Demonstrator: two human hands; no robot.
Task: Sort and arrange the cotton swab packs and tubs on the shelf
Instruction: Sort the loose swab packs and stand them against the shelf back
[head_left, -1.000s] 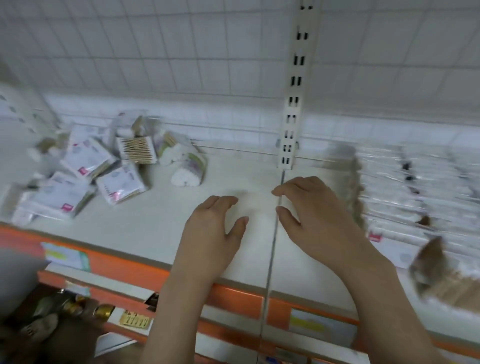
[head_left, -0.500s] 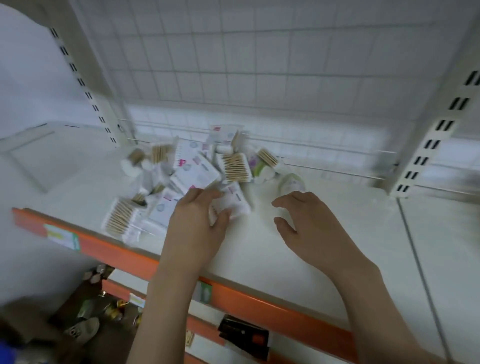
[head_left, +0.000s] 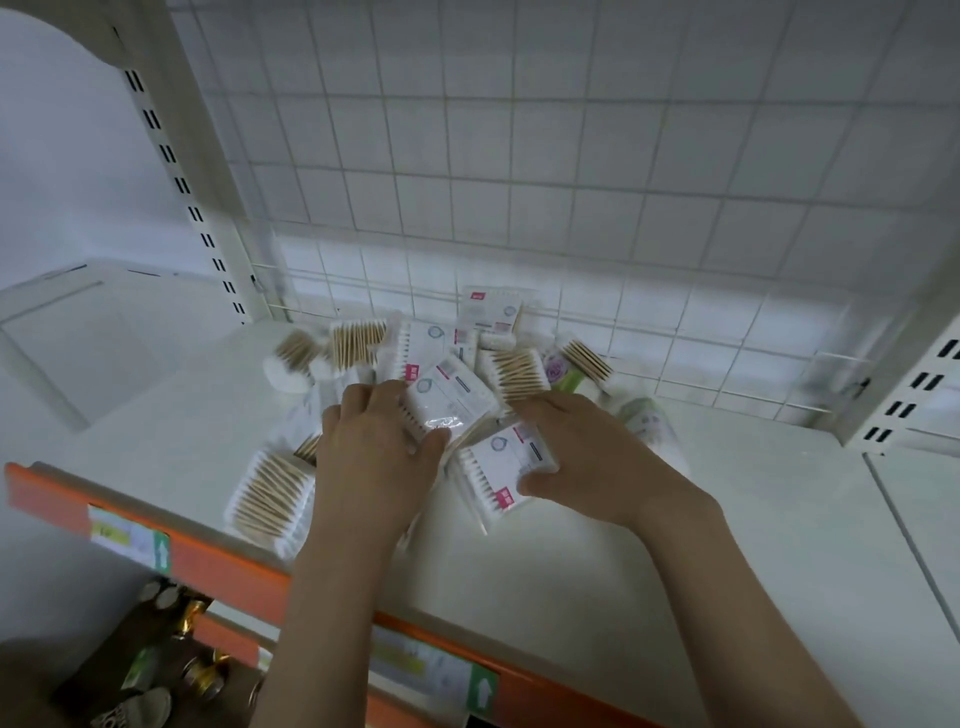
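Gripping pink-labelled swab packs, both hands; print unreadable.

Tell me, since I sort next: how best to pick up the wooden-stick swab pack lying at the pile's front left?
Probably pinch the wooden-stick swab pack across its two long edges, coming from above. It lies flat on the shelf by the orange front lip, left of the left hand, with its top bare.

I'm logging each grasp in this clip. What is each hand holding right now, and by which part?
The left hand grips a white-labelled swab pack at its near-left edge. The right hand pinches another labelled pack along its right edge.
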